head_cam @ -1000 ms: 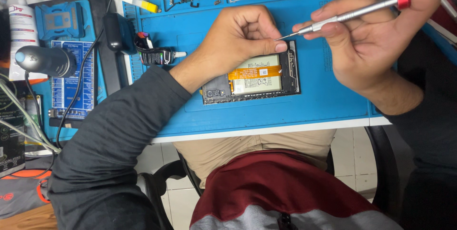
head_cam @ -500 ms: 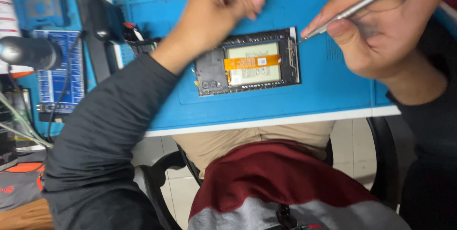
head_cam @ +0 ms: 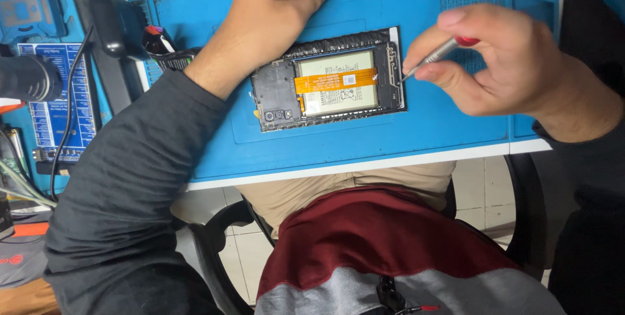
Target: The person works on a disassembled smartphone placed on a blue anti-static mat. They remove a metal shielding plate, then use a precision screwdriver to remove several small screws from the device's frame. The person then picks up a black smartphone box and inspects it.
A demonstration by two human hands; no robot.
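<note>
— Blue matting covers the worktop [head_cam: 456, 139]; what lies on it between the person's hands?

— An opened phone [head_cam: 329, 84], back cover off, lying flat just below the left hand [head_cam: 273, 9] and to the left of the right hand [head_cam: 501, 61]. A pale battery [head_cam: 338, 90] fills its middle, with an orange ribbon cable [head_cam: 333, 81] stretched across it.

— What is the right hand doing?

— It is pinched around a thin metal screwdriver [head_cam: 433, 57] with a red end. The tip sits at the phone's right edge; whether it touches a screw there is too small to make out. Most of the red handle is hidden behind the fingers.

— And the left hand?

— It rests above the phone's upper left corner, fingers curled inward. The fingertips are cut off by the top of the frame, so whether it grips anything cannot be told. Its wrist lies over the phone's top left corner and hides it.

— Anything further left of that hand?

— A black cable [head_cam: 65, 119] crossing a blue board [head_cam: 49, 106], and a dark cylinder [head_cam: 29, 77] cut off by the edge.
</note>
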